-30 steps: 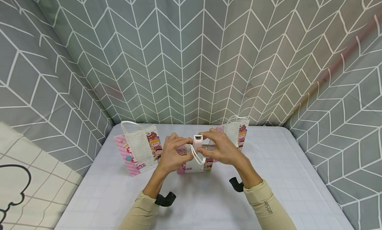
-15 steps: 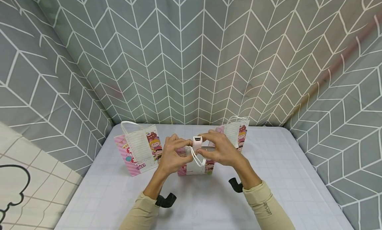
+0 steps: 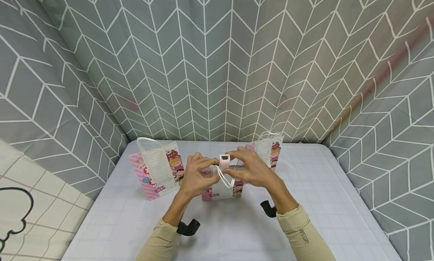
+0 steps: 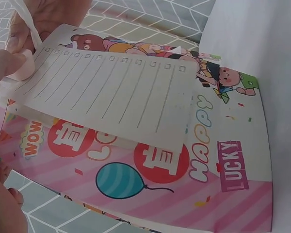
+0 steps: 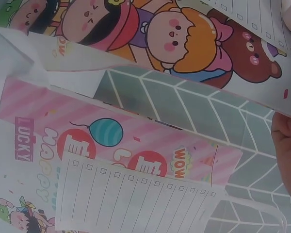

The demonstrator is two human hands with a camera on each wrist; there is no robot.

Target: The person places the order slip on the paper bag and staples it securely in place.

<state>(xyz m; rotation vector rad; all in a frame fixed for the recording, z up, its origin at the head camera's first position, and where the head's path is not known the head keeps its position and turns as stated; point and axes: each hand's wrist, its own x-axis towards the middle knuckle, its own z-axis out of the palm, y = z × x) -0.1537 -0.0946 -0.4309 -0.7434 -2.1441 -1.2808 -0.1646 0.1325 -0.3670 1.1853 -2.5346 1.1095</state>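
The middle paper gift bag [image 3: 217, 195], pink and white with cartoon figures, is held upright between both hands. My left hand [image 3: 198, 175] pinches its top edge, the thumb on the near side. With thumb and index finger, my right hand [image 3: 249, 167] grips a small pale pink stapler-like device [image 3: 224, 162] with a dark slot, at the bag's top edge. A left fingertip touches or nearly touches its side. A lined checkbox sheet [image 4: 111, 92] lies on the bag's front, its top end at the device. White cord handles [image 3: 226, 182] hang forward over the bag.
On the left stands another gift bag [image 3: 159, 170] with a lined sheet on its front. A third bag [image 3: 276, 151] stands behind my right hand, its own sheet [image 5: 131, 199] visible in the right wrist view. A patterned grey curtain [image 3: 217, 65] borders the white table [image 3: 305, 185].
Very little differs. The pale pink device and the middle bag have shifted slightly toward me since a second ago, while both hands keep nearly the same grip. The side bags stay put.
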